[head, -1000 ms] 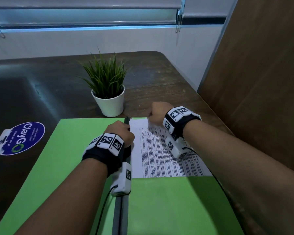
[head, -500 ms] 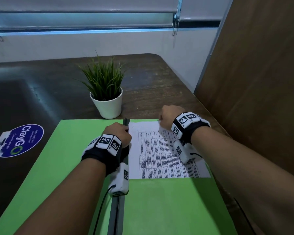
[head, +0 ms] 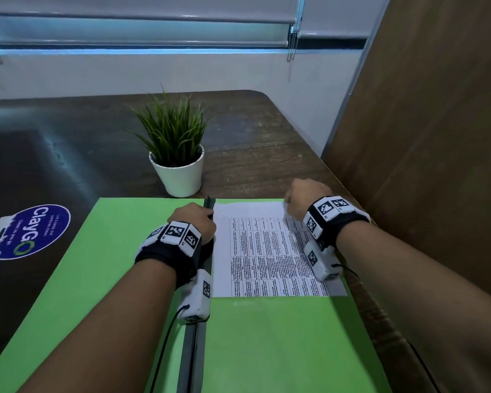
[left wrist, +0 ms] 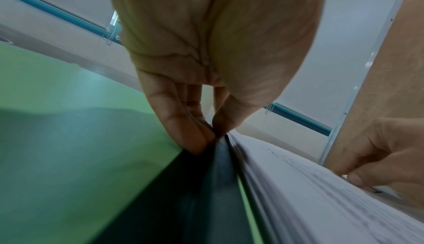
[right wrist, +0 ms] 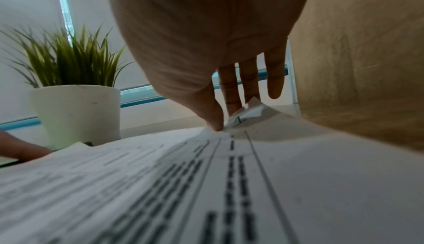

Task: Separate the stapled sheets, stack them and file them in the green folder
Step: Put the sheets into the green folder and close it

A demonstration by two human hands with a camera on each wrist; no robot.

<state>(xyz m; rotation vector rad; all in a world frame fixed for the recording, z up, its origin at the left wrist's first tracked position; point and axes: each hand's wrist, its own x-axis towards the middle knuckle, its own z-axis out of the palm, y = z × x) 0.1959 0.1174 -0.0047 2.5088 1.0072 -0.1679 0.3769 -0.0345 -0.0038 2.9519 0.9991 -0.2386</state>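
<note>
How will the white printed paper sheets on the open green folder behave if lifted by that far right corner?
Probably floppy: the white printed paper sheets already curl up at the corner where the right hand pinches them. Likely light, lying flat on the open green folder. The layered edges by the left hand suggest loose sheets that may fan or slide apart.

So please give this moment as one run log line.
left hand: pinches spine clip | right hand: pinches sheets corner | green folder: open
</note>
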